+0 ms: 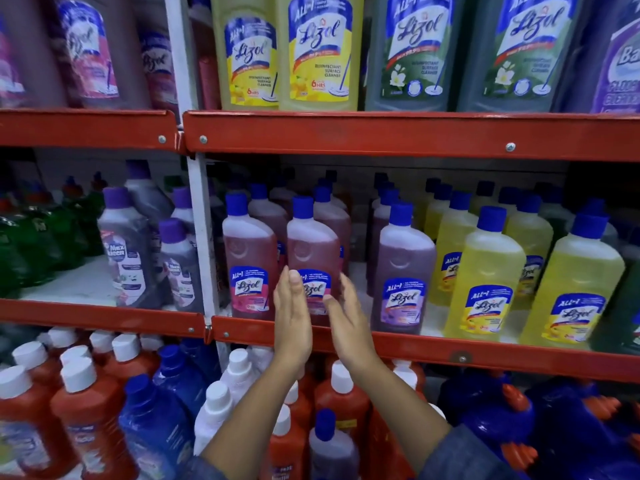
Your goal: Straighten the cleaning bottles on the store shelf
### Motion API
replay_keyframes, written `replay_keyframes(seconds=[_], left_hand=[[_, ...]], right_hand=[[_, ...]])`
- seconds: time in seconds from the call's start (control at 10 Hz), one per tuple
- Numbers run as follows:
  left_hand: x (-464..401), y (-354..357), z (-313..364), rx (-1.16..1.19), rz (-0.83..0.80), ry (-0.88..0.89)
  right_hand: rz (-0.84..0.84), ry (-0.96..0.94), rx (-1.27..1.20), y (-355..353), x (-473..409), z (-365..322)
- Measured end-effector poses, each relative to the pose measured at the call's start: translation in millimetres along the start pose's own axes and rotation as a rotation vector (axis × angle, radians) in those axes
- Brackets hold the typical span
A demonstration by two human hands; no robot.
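Hands framing pink Lizol bottle (312,251) on middle red shelf (415,344)
Blue cap, pink liquid, blue-pink label, upright at shelf front; left hand (292,317) and right hand (348,318) open, flat-fingered, flanking it, gripping nothing

Middle shelf (415,348), red front edge. Front row, left to right: two pink Lizol bottles (250,261) and (313,251), blue caps, upright, labels facing out; one purple Lizol bottle (405,271), set slightly apart; yellow Lizol bottles (485,275), (575,285). More bottles stand behind, rows blurred, perhaps uneven. Second pink bottle's label is partly hidden.
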State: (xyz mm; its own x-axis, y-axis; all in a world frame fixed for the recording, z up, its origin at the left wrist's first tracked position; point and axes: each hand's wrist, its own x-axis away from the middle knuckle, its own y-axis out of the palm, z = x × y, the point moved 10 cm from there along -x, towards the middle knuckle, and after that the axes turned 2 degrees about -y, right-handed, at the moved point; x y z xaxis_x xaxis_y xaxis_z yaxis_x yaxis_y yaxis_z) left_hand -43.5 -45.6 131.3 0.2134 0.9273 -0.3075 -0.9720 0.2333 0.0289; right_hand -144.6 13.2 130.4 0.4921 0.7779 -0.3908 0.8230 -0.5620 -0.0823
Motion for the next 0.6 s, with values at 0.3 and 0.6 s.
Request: replay_keyframes(seconds=[0.3, 0.6], left_hand=[[8, 16, 4, 0.013, -0.082, 0.021], [2, 11, 12, 0.012, -0.063, 0.080]], right_hand=[[0.123, -0.027, 0.007, -18, 0, 5], [0.133, -0.064, 0.073, -24, 4, -15]])
